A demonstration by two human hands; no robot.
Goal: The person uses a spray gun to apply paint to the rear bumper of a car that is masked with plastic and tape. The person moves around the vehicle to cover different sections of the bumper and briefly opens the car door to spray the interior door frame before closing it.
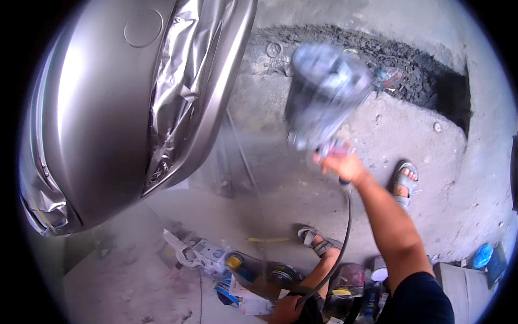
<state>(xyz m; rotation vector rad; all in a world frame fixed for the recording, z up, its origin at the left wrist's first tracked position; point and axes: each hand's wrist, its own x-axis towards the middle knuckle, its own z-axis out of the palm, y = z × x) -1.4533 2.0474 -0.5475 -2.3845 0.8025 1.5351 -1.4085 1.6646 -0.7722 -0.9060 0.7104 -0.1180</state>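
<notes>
My right hand (342, 166) is closed round the handle of a spray gun (335, 148), reaching out over the floor to the right of the car. On the gun sits a large grey, paint-smeared cup (326, 89), blurred by motion. A dark hose (348, 227) runs from below the hand down towards my legs. At the left stands a silver-grey car body part (102, 108), with crumpled shiny foil (181, 81) covering a long recess along its edge. The gun is well apart from it. I cannot make out my left hand; bare skin at the lower edge could be leg or arm.
A broken-out trench (410, 81) with dark rubble crosses the concrete at the upper right. My sandalled feet (406, 181) stand on the floor. Cans (350, 275), papers (251, 302) and a white box (208, 254) clutter the floor near me. A grey carton (464, 286) stands lower right.
</notes>
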